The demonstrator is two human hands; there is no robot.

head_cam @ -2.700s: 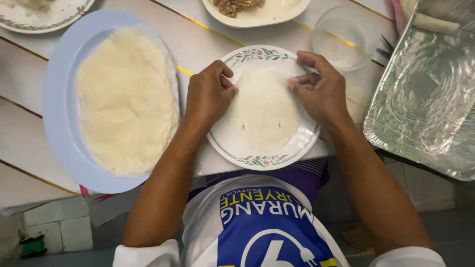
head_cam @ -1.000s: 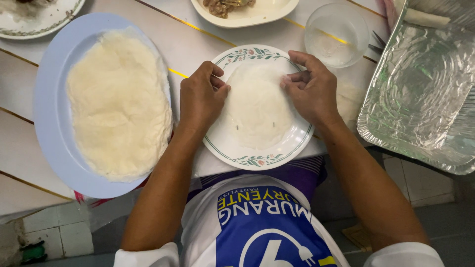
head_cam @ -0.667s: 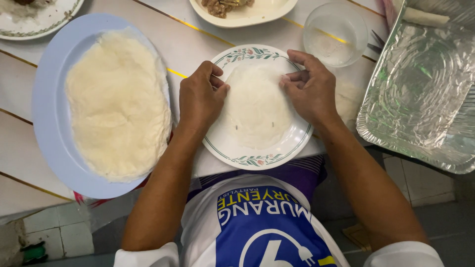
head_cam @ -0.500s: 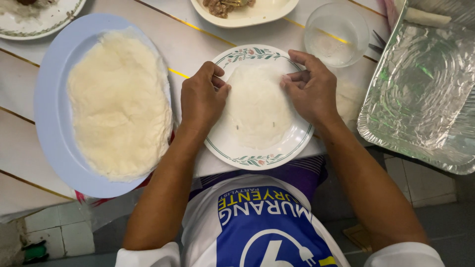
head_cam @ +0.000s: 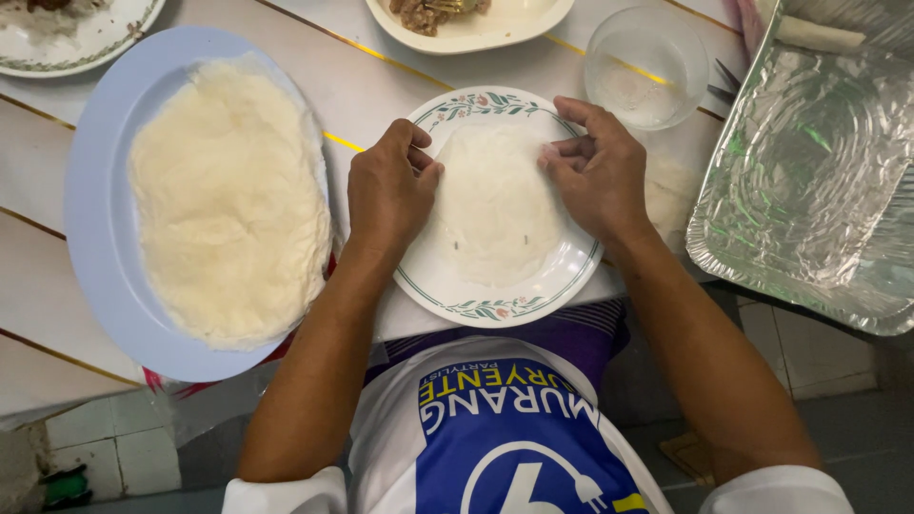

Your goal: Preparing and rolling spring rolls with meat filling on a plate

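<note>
Two hands are on one thin, pale, translucent wrapper sheet [head_cam: 495, 205], which lies flat on the round white plate with a green leaf-pattern rim [head_cam: 495, 309] right in front of you. Your left hand [head_cam: 386, 190] has its curled fingertips pinching the sheet's left edge, and your right hand [head_cam: 595, 171] pinches the right edge the same way, so both are closed on the wrapper. Between your two grips the sheet looks spread and smooth, with no filling on it and no fold started; I judge the laying-out nearly done and everything after it still to do. The sheet's long axis runs from you toward the far rim, with its broader end nearest your body. Left of your left grip sits the pale blue oval platter [head_cam: 95, 238] with the stack of cream wrappers [head_cam: 228, 200]. Beyond your right grip stands the clear glass bowl [head_cam: 647, 67], and further right the crinkled foil tray [head_cam: 809, 181].
</note>
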